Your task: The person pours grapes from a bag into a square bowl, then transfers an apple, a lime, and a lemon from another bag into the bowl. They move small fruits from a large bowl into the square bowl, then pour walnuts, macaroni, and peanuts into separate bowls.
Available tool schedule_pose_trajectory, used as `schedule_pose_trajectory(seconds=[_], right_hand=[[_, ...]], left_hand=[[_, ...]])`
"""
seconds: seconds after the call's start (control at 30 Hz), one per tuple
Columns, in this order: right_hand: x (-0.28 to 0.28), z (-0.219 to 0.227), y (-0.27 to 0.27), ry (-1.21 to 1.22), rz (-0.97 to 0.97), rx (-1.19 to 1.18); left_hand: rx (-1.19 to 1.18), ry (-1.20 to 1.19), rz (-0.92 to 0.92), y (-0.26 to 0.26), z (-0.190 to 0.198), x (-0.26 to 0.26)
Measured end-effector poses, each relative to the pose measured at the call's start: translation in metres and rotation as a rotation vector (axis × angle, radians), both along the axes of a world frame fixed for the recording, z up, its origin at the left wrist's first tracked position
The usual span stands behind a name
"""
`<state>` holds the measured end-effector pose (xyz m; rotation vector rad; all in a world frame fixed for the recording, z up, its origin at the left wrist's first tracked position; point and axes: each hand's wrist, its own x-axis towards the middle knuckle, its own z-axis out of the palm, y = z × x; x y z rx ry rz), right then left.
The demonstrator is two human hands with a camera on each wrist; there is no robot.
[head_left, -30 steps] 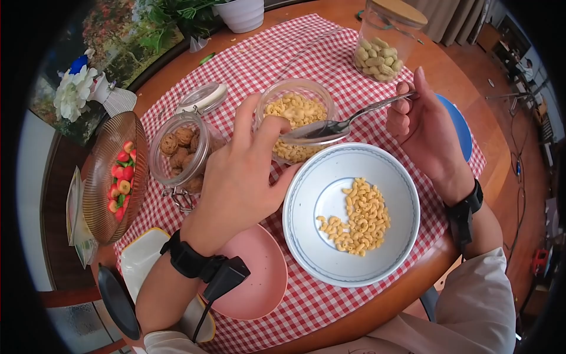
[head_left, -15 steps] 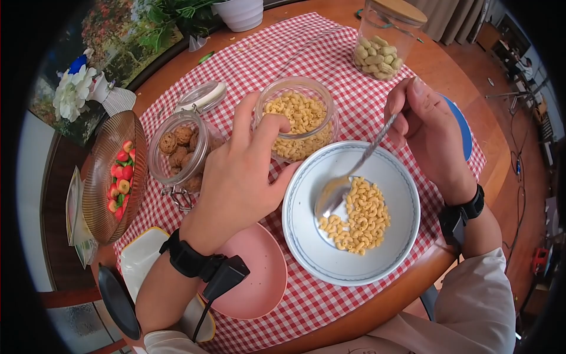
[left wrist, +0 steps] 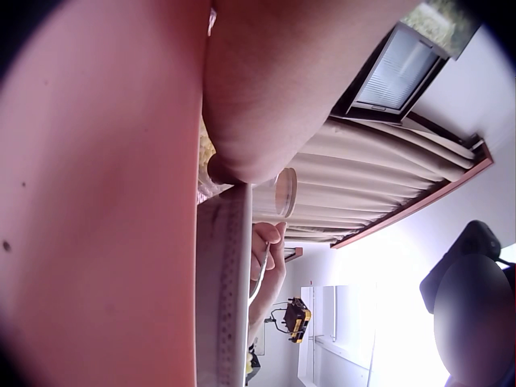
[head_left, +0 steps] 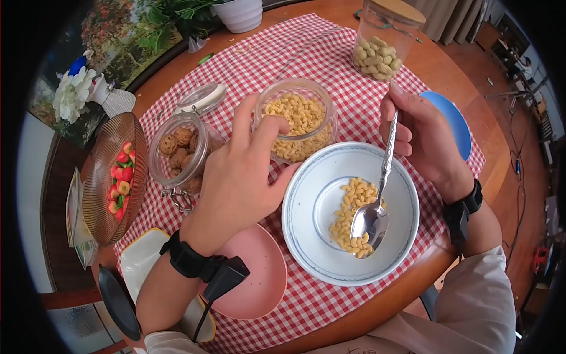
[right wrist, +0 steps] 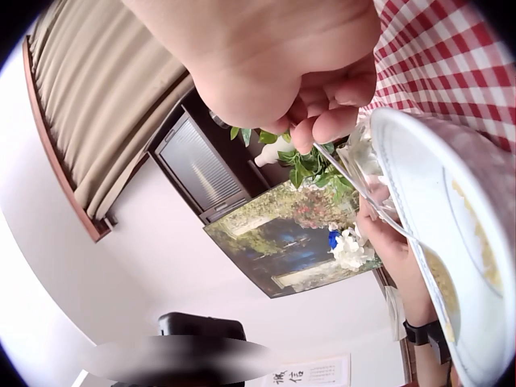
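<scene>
My right hand point(head_left: 427, 135) pinches the patterned handle of a metal spoon point(head_left: 386, 162) between thumb and fingers. The spoon's head is down in a white bowl point(head_left: 300, 230) with blue rim lines, over a heap of elbow macaroni point(head_left: 342, 227); a few pieces show at its tip. My left hand point(head_left: 242, 177) spreads between the bowl and a clear jar of macaroni point(head_left: 300, 115). Its bent forefinger overlaps the jar's near side, and the thumb tip is right at the bowl's rim. In the right wrist view, the spoon point(right wrist: 363, 189) slants down into the bowl.
A walnut jar point(head_left: 183, 147) with its lid tipped back stands left of my left hand, beside a fruit bowl point(head_left: 97, 177). Under my left forearm are a pink plate point(head_left: 259, 277) and a white dish point(head_left: 138, 253). Peanuts fill a lidded jar point(head_left: 380, 56) behind; a blue plate point(head_left: 451, 118) lies right.
My right hand has brought the spoon from over the macaroni jar into the bowl, then rightward across it. The macaroni heap has shifted under the spoon. My left hand stays in place.
</scene>
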<state>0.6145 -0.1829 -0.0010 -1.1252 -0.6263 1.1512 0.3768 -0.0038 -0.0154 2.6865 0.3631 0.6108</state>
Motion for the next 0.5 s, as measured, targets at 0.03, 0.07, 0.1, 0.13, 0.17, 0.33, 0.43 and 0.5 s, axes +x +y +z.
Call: schedule_pose_trajectory(seconds=[0.03,0.07,0.1,0.13,0.17,0.33,0.43,0.5], right_hand=[[0.002,-0.002,0.000,0.047,-0.006,0.008],[0.005,-0.004,0.000,0.045,-0.005,0.009],[0.008,-0.007,-0.001,0.129,0.014,0.052],[0.010,-0.009,-0.001,0.213,0.033,0.096],[0.011,-0.011,-0.001,0.212,0.035,0.096],[0.012,-0.010,0.000,0.297,-0.128,0.180],[0.002,0.001,0.003,0.259,-0.227,0.118],[0.006,-0.003,0.001,0.199,-0.201,0.154]], left_hand=[[-0.006,-0.004,-0.006,0.000,0.000,0.000],[-0.005,-0.005,-0.005,0.000,0.000,0.000],[-0.012,0.003,-0.004,0.000,0.001,0.000],[-0.019,0.011,-0.003,0.000,0.001,0.000],[-0.018,0.010,-0.002,0.000,0.001,-0.001],[0.095,-0.048,-0.017,0.002,-0.006,0.000],[-0.018,0.016,-0.007,-0.001,0.002,0.000],[-0.007,0.010,-0.007,-0.001,0.001,0.000]])
